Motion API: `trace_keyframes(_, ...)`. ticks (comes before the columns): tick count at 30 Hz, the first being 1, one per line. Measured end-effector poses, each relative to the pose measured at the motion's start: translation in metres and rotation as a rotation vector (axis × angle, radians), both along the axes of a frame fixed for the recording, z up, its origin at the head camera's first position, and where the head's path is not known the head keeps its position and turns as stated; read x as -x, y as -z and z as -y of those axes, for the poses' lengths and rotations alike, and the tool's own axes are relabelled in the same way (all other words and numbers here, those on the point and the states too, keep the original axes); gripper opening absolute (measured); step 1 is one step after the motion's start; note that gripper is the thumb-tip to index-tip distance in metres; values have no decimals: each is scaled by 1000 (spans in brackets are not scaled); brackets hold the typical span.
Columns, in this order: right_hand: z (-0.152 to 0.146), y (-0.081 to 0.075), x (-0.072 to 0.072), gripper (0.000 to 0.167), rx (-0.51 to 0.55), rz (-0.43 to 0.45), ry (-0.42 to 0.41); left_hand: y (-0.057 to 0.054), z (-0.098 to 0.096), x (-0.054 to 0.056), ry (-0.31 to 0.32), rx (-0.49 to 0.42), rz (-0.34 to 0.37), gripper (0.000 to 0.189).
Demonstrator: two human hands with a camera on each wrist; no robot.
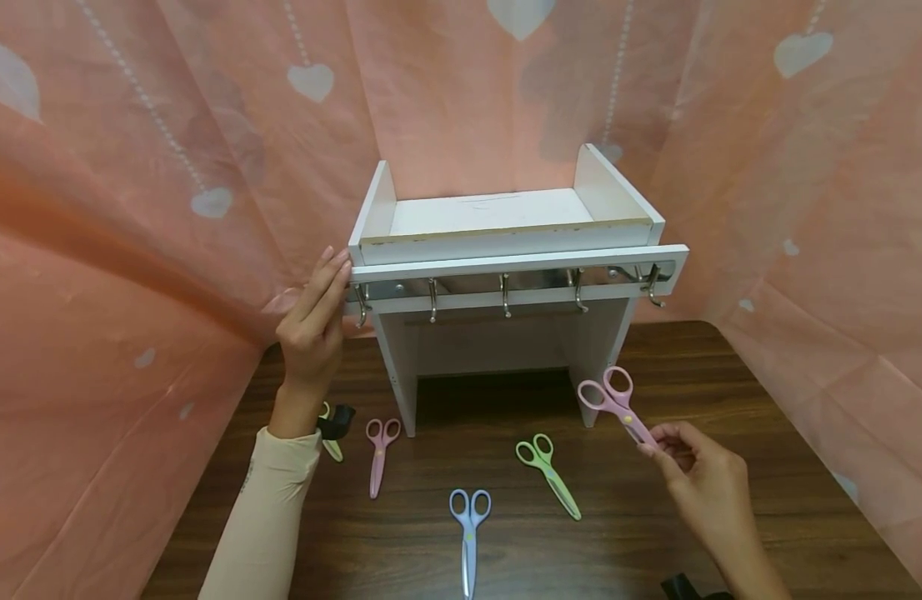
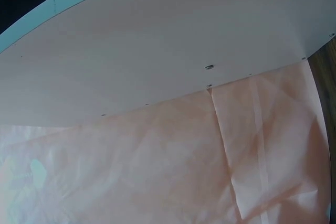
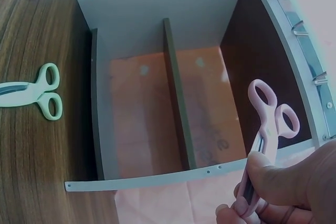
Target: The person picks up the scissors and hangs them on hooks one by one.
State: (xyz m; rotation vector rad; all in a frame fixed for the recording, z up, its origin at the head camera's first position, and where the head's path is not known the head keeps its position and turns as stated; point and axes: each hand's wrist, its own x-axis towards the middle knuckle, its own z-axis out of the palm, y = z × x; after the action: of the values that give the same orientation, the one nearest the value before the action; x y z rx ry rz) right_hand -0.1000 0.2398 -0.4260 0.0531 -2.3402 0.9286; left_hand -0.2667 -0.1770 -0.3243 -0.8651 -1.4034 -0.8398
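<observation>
In the head view my right hand [image 1: 704,479] pinches a pair of pink scissors [image 1: 618,402] by the blade end, with the handle loops pointing up toward the shelf. The right wrist view shows the thumb and fingers round the blades of these scissors [image 3: 269,116]. My left hand [image 1: 314,325] rests with straight fingers against the left end of the white shelf's [image 1: 506,250] front rail. Metal hooks [image 1: 505,296] line that rail, and nothing hangs on them. The left wrist view holds only the shelf's side panel [image 2: 157,51] and the curtain; the left hand is hidden there.
On the wooden table [image 1: 656,542] lie blue scissors [image 1: 469,533], green scissors [image 1: 548,475] and another pink pair [image 1: 380,458]. A yellow-green pair [image 1: 331,447] is partly hidden behind the left wrist. A pink curtain [image 1: 468,100] with hearts surrounds the table.
</observation>
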Motion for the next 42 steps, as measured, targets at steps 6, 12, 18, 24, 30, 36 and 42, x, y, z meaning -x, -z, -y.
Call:
trace_keyframes(6, 0, 1, 2, 22, 14, 4, 7, 1, 0, 1, -13, 5, 5, 31)
trace_keyframes(12, 1, 0, 5, 22, 30, 4, 1, 3, 0, 2, -20, 12, 5, 35)
trace_keyframes(18, 3, -5, 7, 21, 40, -18, 1, 4, 0, 5, -31, 18, 10, 46)
trace_keyframes(24, 3, -5, 7, 21, 47, -22, -4, 6, 2, 5, -31, 1, 19, 40)
trace_keyframes(30, 4, -6, 8, 21, 61, -50, -12, 4, 2, 3, -39, -11, 21, 34)
trace_keyframes(36, 5, -7, 9, 21, 62, -41, 10, 4, 2, 2, -42, -14, 20, 34)
trace_keyframes(42, 6, -7, 9, 21, 59, -32, 11, 6, 2, 4, -37, -14, 21, 37)
